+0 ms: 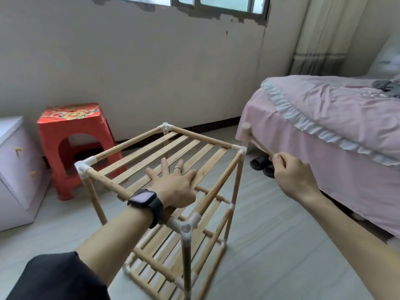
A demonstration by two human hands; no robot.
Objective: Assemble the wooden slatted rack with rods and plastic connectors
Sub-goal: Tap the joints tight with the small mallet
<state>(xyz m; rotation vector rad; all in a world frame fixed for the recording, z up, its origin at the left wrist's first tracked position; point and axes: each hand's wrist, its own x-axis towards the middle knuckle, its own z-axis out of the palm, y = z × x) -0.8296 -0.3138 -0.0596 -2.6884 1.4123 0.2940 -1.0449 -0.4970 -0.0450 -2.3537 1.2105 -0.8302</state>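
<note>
The wooden slatted rack stands upright on the floor, its rods joined at the corners by white plastic connectors. Three slatted tiers show, one above the other. My left hand lies flat with spread fingers on the top tier's slats. My right hand pinches the near end of a loose wooden rod, which slants up and away to the far right corner connector. The rod's far end carries a pale rounded tip.
A red plastic stool stands left of the rack by the wall. A white cabinet fills the left edge. A bed with a pink cover is at the right, dark slippers beneath its corner.
</note>
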